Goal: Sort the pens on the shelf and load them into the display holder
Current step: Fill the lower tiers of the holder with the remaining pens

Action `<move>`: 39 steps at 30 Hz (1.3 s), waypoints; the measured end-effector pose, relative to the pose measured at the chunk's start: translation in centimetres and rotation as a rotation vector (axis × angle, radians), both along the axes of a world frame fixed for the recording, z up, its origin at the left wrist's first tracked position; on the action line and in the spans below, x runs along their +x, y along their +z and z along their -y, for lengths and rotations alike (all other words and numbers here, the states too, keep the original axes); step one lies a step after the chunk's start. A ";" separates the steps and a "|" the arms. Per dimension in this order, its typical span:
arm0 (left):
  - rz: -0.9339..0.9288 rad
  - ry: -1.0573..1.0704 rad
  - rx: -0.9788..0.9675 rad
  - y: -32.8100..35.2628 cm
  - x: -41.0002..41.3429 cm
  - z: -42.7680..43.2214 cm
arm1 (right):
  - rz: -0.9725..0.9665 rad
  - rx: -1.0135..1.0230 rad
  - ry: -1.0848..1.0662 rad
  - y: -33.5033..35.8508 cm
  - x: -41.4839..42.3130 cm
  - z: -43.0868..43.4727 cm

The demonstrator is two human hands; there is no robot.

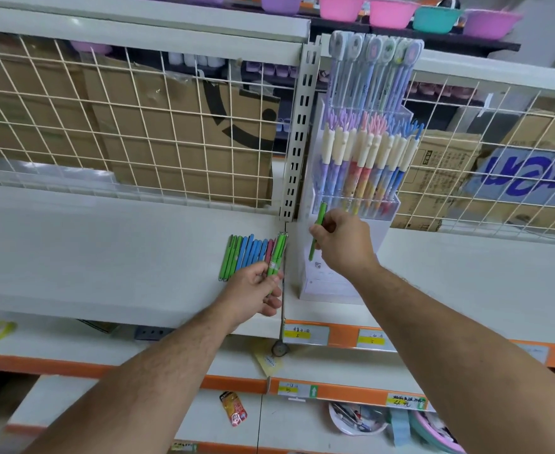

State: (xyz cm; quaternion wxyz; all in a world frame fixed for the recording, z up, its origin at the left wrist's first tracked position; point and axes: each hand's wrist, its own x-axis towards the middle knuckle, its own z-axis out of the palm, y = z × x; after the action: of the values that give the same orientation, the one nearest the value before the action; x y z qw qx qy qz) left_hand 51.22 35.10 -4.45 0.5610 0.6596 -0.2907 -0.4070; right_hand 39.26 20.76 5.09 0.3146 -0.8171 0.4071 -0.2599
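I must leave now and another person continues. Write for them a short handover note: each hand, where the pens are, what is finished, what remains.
Left hand: grips a small bunch of green plastic pens over the white shelf.
Right hand: fingers pinch a single green plastic pen at the front of the clear plastic display holder.
Done: the row of green, blue and pink pens lies on the shelf, grouped by colour. The holder's back tiers hold pastel pens.
Left: load the held pens, then the row.
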 end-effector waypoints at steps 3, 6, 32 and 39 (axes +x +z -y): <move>0.011 -0.002 0.005 0.1 0.0 0.0 | 0.004 0.009 -0.021 -0.1 -0.1 0.2; 0.012 -0.003 0.005 0.0 0.1 0.0 | -0.043 0.024 -0.009 -0.6 -0.2 0.2; -0.035 -0.018 -0.011 -0.4 0.6 0.1 | -0.036 0.129 -0.030 -3.1 -1.0 -2.0; -0.099 -0.075 -0.053 -0.5 0.7 0.1 | -0.015 0.182 0.202 -3.1 0.4 -5.1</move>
State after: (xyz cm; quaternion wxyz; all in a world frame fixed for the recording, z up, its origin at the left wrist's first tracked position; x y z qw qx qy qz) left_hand 51.88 35.04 -4.94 0.5762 0.6123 -0.2979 -0.4521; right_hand 39.63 25.91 2.02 0.4089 -0.8240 0.3471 -0.1826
